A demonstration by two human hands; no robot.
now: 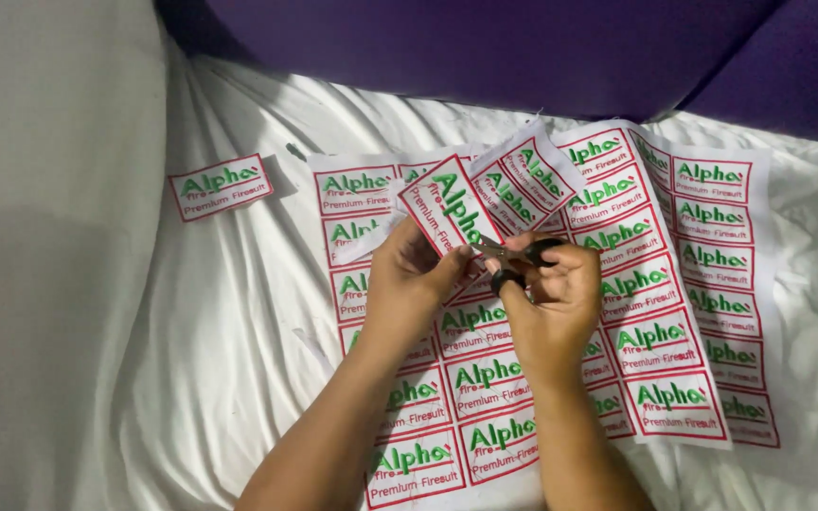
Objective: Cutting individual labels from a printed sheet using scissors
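My left hand (411, 276) pinches a white embroidered patch (449, 210) with a red border and green lettering, held tilted above the sheet. My right hand (553, 295) grips small black-handled scissors (513, 260), whose blades point left and meet the lower edge of that patch. Under both hands lies a large white fabric sheet (655, 284) covered with several rows of the same red-bordered patches. Part of the sheet (527, 175) is folded up behind the held patch.
One cut-out patch (221, 186) lies alone to the left on the wrinkled white cloth (229, 322) that covers the surface. A purple fabric surface (485, 47) rises along the back. A pale grey cushion or wall (49, 246) fills the left side.
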